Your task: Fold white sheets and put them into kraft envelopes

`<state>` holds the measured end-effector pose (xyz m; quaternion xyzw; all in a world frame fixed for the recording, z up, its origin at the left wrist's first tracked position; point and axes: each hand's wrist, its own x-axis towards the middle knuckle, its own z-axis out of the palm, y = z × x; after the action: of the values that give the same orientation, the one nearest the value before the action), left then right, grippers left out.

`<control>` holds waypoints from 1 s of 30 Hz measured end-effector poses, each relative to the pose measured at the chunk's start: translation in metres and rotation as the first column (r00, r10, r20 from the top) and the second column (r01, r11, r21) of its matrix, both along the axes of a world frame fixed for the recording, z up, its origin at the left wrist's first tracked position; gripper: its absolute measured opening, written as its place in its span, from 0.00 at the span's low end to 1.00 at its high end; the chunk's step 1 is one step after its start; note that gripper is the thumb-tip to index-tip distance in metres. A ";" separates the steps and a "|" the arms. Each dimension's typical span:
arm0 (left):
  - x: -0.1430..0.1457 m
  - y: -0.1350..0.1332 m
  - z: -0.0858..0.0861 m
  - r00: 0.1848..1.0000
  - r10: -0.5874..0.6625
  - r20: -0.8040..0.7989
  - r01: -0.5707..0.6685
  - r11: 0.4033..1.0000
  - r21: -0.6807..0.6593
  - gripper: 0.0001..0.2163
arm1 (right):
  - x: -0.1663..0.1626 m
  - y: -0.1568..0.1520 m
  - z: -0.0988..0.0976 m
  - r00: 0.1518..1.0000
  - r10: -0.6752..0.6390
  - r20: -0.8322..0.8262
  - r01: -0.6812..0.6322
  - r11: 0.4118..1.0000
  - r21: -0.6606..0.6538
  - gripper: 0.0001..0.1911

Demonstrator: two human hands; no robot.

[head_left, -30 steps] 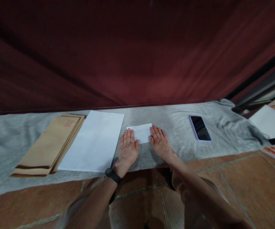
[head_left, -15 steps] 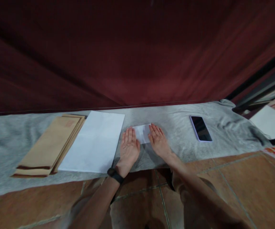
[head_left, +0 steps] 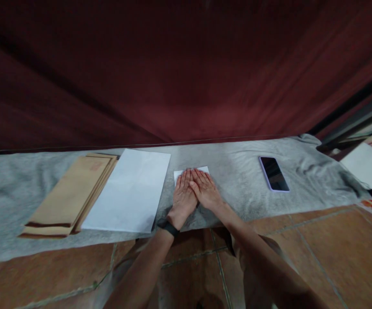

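Starting at bottom of frame: tiled floor (head_left: 318, 244), then lower centre, dark wristband (head_left: 169, 227). Now at centre: left hand (head_left: 185, 196) & right hand (head_left: 209, 192), both laid flat, side by side & touching, w/ straight fingers, gripping nothing. Under both, on grey cloth (head_left: 237, 165): small white paper (head_left: 177, 174), mostly covered, w/ two upper corners in view; prob. pinned by both palms to keep flat. Over at centre left: big white sheet (head_left: 128, 191), right alongside brown envelopes (head_left: 66, 193), overlapped presumably to save room. At centre right: phone (head_left: 274, 174), face up, well apart, prob. to leave working space. Beyond, across top: dark red drape (head_left: 186, 86). Counting up: 2 hands, 1 small paper, 1 big sheet (can't tell re any beneath), 1 phone, approx. 3 envelopes, exact no. unclear.
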<state>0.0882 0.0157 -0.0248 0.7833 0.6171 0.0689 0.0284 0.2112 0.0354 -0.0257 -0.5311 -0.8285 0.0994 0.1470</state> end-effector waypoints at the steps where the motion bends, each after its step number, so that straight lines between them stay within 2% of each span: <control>1: 0.000 0.000 0.001 1.000 0.008 -0.004 -0.008 1.000 0.000 0.28 | 0.001 0.000 0.000 1.000 -0.004 0.011 0.004 1.000 0.007 0.32; 8: -0.004 -0.002 0.005 0.999 0.040 -0.002 -0.040 0.999 0.010 0.27 | 0.006 -0.001 -0.003 0.998 -0.023 0.066 0.018 0.998 0.068 0.30; 16: -0.016 -0.005 0.001 0.996 0.084 -0.004 -0.083 0.995 0.046 0.27 | 0.019 -0.003 -0.009 0.996 -0.043 0.083 0.030 0.987 0.157 0.29; 30: -0.031 -0.014 0.001 0.996 0.082 0.023 -0.084 0.991 0.102 0.28 | 0.043 -0.003 -0.011 0.991 -0.100 0.089 0.090 0.990 0.113 0.30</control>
<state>0.0567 0.0015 -0.0239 0.7567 0.6445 0.1092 -0.0092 0.2542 0.0322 -0.0366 -0.5653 -0.8125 0.0217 0.1408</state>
